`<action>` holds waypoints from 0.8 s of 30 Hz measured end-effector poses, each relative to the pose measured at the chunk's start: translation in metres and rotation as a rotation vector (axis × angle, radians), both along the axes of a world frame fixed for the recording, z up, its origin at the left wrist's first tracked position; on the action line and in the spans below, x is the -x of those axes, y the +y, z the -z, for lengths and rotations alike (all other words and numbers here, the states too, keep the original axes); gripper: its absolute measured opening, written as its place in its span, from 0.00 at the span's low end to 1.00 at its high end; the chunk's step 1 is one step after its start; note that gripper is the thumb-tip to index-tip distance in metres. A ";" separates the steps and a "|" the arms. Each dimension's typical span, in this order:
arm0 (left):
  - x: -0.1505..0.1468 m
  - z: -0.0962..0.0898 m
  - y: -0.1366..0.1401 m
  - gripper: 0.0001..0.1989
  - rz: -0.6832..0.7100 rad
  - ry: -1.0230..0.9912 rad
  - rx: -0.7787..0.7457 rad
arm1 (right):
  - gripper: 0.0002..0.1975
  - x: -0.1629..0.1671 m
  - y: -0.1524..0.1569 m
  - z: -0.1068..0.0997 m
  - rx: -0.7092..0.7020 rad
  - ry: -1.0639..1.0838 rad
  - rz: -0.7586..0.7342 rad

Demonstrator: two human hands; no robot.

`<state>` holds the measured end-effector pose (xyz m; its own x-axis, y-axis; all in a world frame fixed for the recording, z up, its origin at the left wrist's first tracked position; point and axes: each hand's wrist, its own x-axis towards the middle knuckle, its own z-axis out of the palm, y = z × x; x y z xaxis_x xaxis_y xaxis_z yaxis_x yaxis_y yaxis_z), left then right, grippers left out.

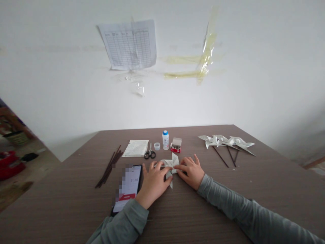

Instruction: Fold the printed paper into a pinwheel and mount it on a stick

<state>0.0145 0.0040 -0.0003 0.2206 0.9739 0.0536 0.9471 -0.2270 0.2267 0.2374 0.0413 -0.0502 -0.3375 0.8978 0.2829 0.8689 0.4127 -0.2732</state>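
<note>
A paper pinwheel [174, 159] folded from printed paper lies on the table between my hands. My left hand [156, 183] holds its left side, fingers bent over the blades and the thumb near the lower blade. From the right, my right hand [191, 173] presses its fingertips at the pinwheel's middle, with one finger raised. My fingers hide part of the centre and the left blade. Just beyond the pinwheel stand a white bottle with a blue cap [165, 140] and a small red box [176, 145] of small dark items.
Black-handled scissors [150, 154], a small white cup [156, 146] and a paper stack [135, 148] lie beyond my left hand. Dark sticks [109, 167] and a phone [128, 189] are on the left. Several finished pinwheels [225, 140] on sticks rest at the right, near the wall.
</note>
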 end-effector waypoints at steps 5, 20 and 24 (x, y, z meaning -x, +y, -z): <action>-0.002 -0.003 -0.001 0.23 -0.011 0.004 0.013 | 0.19 -0.004 0.000 0.000 -0.017 0.007 -0.046; -0.005 -0.012 -0.004 0.24 -0.013 0.032 0.054 | 0.18 -0.003 -0.001 0.004 -0.027 0.028 -0.025; -0.006 -0.012 -0.005 0.25 -0.011 0.036 0.048 | 0.17 -0.002 0.000 -0.003 0.021 -0.003 -0.038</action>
